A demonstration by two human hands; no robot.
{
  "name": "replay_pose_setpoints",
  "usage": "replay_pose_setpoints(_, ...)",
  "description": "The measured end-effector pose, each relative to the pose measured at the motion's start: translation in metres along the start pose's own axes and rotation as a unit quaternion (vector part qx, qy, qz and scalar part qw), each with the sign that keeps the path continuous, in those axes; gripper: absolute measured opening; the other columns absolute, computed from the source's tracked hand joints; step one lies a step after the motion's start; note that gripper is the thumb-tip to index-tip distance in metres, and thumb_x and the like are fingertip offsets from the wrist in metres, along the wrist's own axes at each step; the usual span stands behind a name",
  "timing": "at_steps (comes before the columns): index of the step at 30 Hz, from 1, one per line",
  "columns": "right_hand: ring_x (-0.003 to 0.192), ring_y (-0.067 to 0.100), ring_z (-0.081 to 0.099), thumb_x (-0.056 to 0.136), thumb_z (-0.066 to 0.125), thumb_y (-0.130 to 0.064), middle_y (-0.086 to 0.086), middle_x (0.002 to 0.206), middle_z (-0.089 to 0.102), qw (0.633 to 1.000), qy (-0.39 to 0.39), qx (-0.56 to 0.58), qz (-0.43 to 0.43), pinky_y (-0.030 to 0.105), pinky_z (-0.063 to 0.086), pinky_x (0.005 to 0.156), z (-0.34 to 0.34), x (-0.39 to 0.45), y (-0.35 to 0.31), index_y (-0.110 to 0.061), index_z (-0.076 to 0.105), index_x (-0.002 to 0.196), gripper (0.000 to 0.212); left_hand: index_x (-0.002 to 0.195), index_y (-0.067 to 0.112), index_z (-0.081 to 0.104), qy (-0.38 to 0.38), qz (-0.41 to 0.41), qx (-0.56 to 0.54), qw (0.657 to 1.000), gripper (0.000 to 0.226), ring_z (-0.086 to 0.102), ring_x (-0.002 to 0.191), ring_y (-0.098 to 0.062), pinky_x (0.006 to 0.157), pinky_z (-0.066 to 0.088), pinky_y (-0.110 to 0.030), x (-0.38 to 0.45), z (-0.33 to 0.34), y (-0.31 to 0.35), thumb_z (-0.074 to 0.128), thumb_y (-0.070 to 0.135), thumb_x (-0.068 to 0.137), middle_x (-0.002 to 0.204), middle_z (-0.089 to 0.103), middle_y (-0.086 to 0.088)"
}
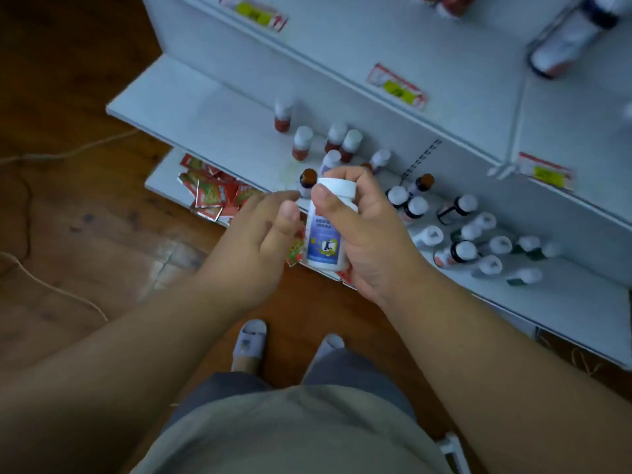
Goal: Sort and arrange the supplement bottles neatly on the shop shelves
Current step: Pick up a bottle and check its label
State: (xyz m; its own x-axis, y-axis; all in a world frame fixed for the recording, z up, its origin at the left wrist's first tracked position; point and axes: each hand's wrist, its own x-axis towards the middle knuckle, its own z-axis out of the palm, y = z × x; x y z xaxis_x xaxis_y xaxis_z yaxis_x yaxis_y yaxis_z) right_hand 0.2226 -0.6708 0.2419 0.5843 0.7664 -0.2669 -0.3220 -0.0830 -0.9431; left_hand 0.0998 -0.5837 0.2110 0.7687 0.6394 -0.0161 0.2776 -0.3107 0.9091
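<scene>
My right hand (369, 234) grips a white bottle with a blue and purple label (323, 242), held upright above the front edge of the white shelf (212, 111). My left hand (263, 230) hovers just left of the bottle with its fingers relaxed, holding nothing. On the shelf behind stand several white-capped bottles with red labels (302, 143). A brown-capped bottle (307, 179) stands close behind my hands. Further right, several bottles stand or lie jumbled (478, 241).
Red sachets (212, 193) lie piled on the lowest shelf at the left. Price tags (398, 87) hang on the shelf edges above. More bottles sit on the upper shelf (574, 32). Cables (51, 155) trail over the wooden floor at the left. My feet stand below.
</scene>
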Motion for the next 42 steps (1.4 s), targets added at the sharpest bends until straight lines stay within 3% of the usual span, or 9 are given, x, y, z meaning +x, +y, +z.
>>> replay_pose_setpoints(6, 0.073, 0.022, 0.058, 0.082, 0.073, -0.034, 0.0, 0.077, 0.06, 0.991, 0.109, 0.033, -0.07, 0.051, 0.052, 0.073, -0.076, -0.081, -0.055, -0.021, 0.057, 0.097, 0.026, 0.132, 0.022, 0.054, -0.086, 0.105, 0.059, 0.989, 0.068, 0.044, 0.12, 0.0, 0.096, 0.026, -0.003, -0.016, 0.064, 0.087, 0.019, 0.065, 0.092, 0.127, 0.054, 0.006)
replay_pose_setpoints(11, 0.068, 0.023, 0.054, 0.095, 0.063, -0.031, 0.004, 0.08, 0.057, 0.977, 0.185, 0.023, -0.101, 0.024, 0.047, 0.048, -0.185, -0.142, -0.088, -0.021, 0.056, 0.099, 0.012, 0.133, 0.023, 0.054, -0.14, 0.207, 0.056, 0.967, 0.067, 0.045, 0.122, -0.007, 0.102, 0.03, -0.014, -0.028, 0.17, 0.162, 0.015, 0.063, 0.096, 0.125, 0.056, 0.006)
replay_pose_setpoints(15, 0.067, 0.015, 0.058, 0.094, 0.063, -0.026, -0.005, 0.072, 0.059, 0.96, 0.234, 0.006, -0.155, 0.036, 0.054, 0.064, -0.264, -0.177, -0.115, -0.019, 0.055, 0.097, 0.011, 0.131, 0.027, 0.054, -0.189, 0.242, 0.046, 0.951, 0.071, 0.043, 0.122, -0.004, 0.103, 0.03, -0.018, -0.033, 0.251, 0.21, 0.009, 0.068, 0.095, 0.123, 0.055, 0.009)
replay_pose_setpoints(18, 0.07, 0.014, 0.061, 0.094, 0.065, -0.028, -0.003, 0.079, 0.06, 0.953, 0.26, -0.015, -0.156, 0.045, 0.059, 0.069, -0.309, -0.184, -0.133, -0.021, 0.055, 0.1, 0.014, 0.137, 0.025, 0.05, -0.196, 0.239, 0.063, 0.949, 0.078, 0.042, 0.126, -0.008, 0.106, 0.034, -0.032, -0.023, 0.29, 0.232, 0.008, 0.072, 0.092, 0.13, 0.053, 0.007)
replay_pose_setpoints(26, 0.089, 0.011, 0.064, 0.071, 0.081, -0.044, -0.007, 0.103, 0.059, 0.909, 0.378, -0.129, -0.119, 0.038, 0.057, 0.085, -0.385, -0.12, -0.168, -0.029, 0.047, 0.109, 0.053, 0.14, 0.031, 0.044, -0.183, 0.258, 0.132, 0.94, 0.072, 0.036, 0.125, -0.001, 0.101, 0.031, -0.025, 0.063, 0.343, 0.262, 0.014, 0.073, 0.089, 0.137, 0.043, 0.017)
replay_pose_setpoints(29, 0.085, 0.004, 0.062, 0.073, 0.082, -0.038, -0.011, 0.099, 0.059, 0.895, 0.391, -0.178, -0.125, 0.027, 0.054, 0.079, -0.41, -0.085, -0.183, -0.023, 0.049, 0.112, 0.053, 0.136, 0.026, 0.048, -0.175, 0.304, 0.19, 0.917, 0.069, 0.046, 0.121, -0.014, 0.098, 0.037, -0.032, 0.113, 0.365, 0.266, 0.018, 0.07, 0.092, 0.136, 0.05, 0.007)
replay_pose_setpoints(33, 0.087, 0.003, 0.061, 0.077, 0.081, -0.036, -0.015, 0.096, 0.057, 0.882, 0.383, -0.245, -0.121, 0.028, 0.051, 0.081, -0.442, -0.035, -0.198, -0.027, 0.047, 0.11, 0.048, 0.143, 0.025, 0.039, -0.182, 0.276, 0.296, 0.896, 0.081, 0.04, 0.132, -0.022, 0.108, 0.035, -0.044, 0.17, 0.388, 0.267, 0.017, 0.077, 0.084, 0.147, 0.043, 0.001)
replay_pose_setpoints(38, 0.095, 0.015, 0.06, 0.081, 0.078, -0.033, -0.005, 0.106, 0.06, 0.85, 0.366, -0.361, -0.112, 0.026, 0.042, 0.075, -0.474, 0.028, -0.199, -0.023, 0.045, 0.11, 0.046, 0.148, 0.022, 0.028, -0.19, 0.223, 0.398, 0.869, 0.079, 0.03, 0.14, -0.025, 0.112, 0.027, -0.044, 0.224, 0.409, 0.26, 0.026, 0.073, 0.088, 0.154, 0.032, -0.003)
replay_pose_setpoints(42, 0.104, 0.023, 0.059, 0.083, 0.076, -0.028, 0.004, 0.12, 0.059, 0.815, 0.31, -0.473, -0.124, 0.035, 0.048, 0.08, -0.491, 0.068, -0.19, -0.018, 0.046, 0.118, 0.046, 0.147, 0.021, 0.028, -0.151, 0.201, 0.432, 0.866, 0.078, 0.03, 0.141, -0.025, 0.113, 0.025, -0.044, 0.26, 0.42, 0.253, 0.032, 0.072, 0.088, 0.154, 0.033, -0.004)
